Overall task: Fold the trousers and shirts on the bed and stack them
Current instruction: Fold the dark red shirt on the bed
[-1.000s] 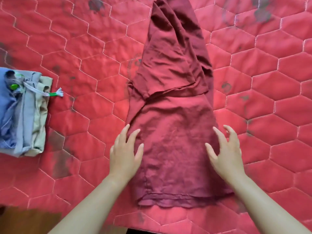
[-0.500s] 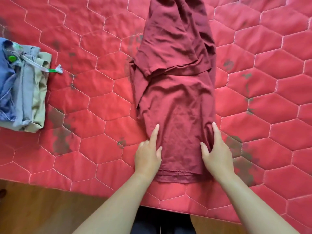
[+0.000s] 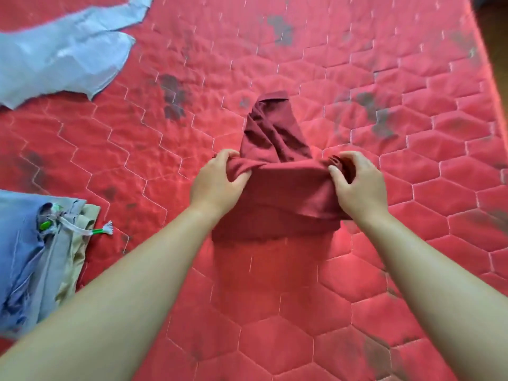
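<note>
At the near left edge of the red quilted bed [image 3: 357, 312] lies a folded stack [image 3: 30, 257] of blue, grey and beige clothes, a white drawstring [image 3: 82, 231] trailing from it. Farther out, mid-bed, the left hand [image 3: 217, 185] and right hand [image 3: 357, 185] each grip one side of the maroon garment [image 3: 283, 188], fingers curled and clamped on bunched cloth, its near part doubled over between them and its far end resting on the quilt. Beyond, far left, a light blue garment [image 3: 63, 59] lies spread out.
</note>
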